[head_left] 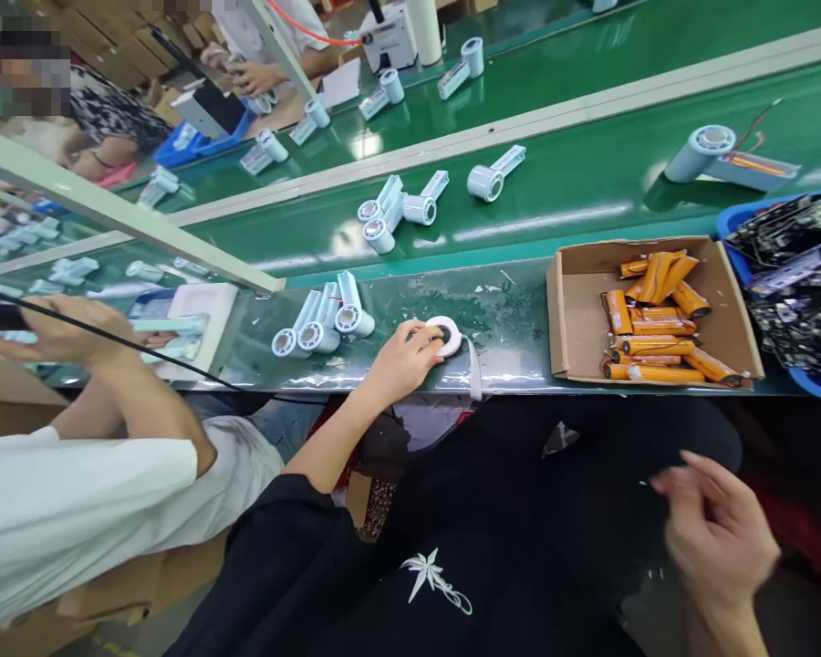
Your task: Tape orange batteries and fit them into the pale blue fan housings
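Observation:
My left hand point(410, 358) rests on the bench with its fingers on a roll of white tape point(450, 336). A loose end of tape point(474, 370) hangs from the roll toward the bench edge. Off the bench at the lower right, my right hand point(718, 534) is raised over my lap with fingers curled and slightly blurred; whether something small is between them is hidden. Left of the tape stand three pale blue housings point(319, 337) with round ends. To the right, a cardboard box point(561, 315) holds several orange battery packs point(660, 347) with wires.
A blue bin point(735, 219) of dark circuit parts stands at the far right. Behind the bench runs a green conveyor point(575, 205) carrying more pale blue housings point(485, 182). A co-worker's arm point(143, 401) is close on the left, and a metal post point(129, 219) slants across there.

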Demonstrator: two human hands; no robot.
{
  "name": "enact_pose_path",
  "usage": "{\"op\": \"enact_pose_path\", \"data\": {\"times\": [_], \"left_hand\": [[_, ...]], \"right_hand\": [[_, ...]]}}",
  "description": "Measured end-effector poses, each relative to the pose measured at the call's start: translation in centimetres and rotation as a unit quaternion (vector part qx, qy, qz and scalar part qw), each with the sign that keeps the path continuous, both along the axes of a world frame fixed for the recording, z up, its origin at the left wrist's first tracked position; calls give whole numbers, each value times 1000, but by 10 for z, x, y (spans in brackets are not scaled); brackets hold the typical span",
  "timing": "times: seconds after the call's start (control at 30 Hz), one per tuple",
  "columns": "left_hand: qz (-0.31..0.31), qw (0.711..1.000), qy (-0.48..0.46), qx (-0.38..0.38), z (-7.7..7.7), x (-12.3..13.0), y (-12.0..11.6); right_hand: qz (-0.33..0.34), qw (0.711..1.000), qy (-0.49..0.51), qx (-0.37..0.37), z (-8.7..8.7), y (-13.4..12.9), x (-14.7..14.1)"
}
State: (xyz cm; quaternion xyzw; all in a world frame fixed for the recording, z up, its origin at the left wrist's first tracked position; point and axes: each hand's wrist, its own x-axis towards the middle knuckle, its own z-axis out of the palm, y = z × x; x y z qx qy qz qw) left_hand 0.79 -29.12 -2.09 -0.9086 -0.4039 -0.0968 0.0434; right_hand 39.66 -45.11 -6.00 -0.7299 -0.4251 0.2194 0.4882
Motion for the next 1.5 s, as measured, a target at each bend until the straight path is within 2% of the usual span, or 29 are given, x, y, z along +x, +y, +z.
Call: {"op": "enact_pose_path", "data": {"times": [0.03,0.07,0.1,0.17,0.23,0.3,0.37,0.43,0.47,0.5,0.53,0.6,0.63,0.67,0.73,0.83,0.9,1.0,1.07,1.1,1.17,1.23,1.27,1.3,1.37,1.43,1.5], "left_hand": [[-25,999,-26,24,6,7,-4],[-54,996,-52,45,14,13,-8],[-84,992,-74,62,22,19,-13],[-129,984,-94,82,34,24,-18],[-134,983,-83,98,38,19,-14],[-94,986,-61,123,33,4,-4],[-51,988,-49,140,23,-17,8],[-19,987,-72,141,12,-36,15],[-5,986,-98,138,8,-43,16],[7,982,-129,136,4,-47,17],[17,977,-163,137,1,-49,17],[20,962,-225,150,-3,-46,19],[14,955,-251,157,-3,-41,20],[6,949,-273,161,-3,-33,21],[-19,944,-296,147,-1,-13,23],[-67,952,-281,100,2,20,23],[-110,956,-260,81,3,37,21],[-151,955,-246,64,4,51,16],[-158,957,-237,56,6,55,13],[-162,959,-228,51,7,55,11],[-180,961,-205,43,8,56,8],[-197,963,-182,31,11,57,6],[-204,963,-173,24,12,58,4],[-207,964,-166,15,14,60,2],[-214,965,-152,-2,20,64,-3],[-228,965,-129,-14,28,70,-8],[-247,964,-97,-11,35,78,-12]], "right_hand": [[83,996,35,-4,11,7,-14],[178,980,90,-15,22,17,-30],[269,952,142,-38,32,29,-48],[398,893,196,-78,46,54,-82],[481,852,187,-88,50,70,-109],[537,828,143,-75,47,71,-123],[589,803,73,-64,44,64,-123],[630,774,-15,-61,45,60,-110],[633,770,-53,-57,48,63,-100],[615,782,-86,-49,54,71,-88],[570,811,-123,-39,61,83,-75],[423,878,-221,-32,76,119,-48],[336,894,-290,-53,83,140,-35],[274,889,-355,-88,88,161,-25],[222,847,-453,-171,90,200,-15],[239,780,-525,-242,81,235,-18],[256,765,-537,-248,74,243,-24],[291,768,-521,-234,70,244,-21],[298,789,-493,-212,72,244,-12],[289,812,-466,-200,73,242,-6],[267,877,-364,-168,76,237,4],[236,947,-198,-86,76,222,9],[211,971,-108,-24,76,211,8],[183,982,-27,45,75,197,6],[137,975,87,155,73,164,-6],[131,962,137,199,71,130,-22],[136,957,132,219,69,103,-38]]}}
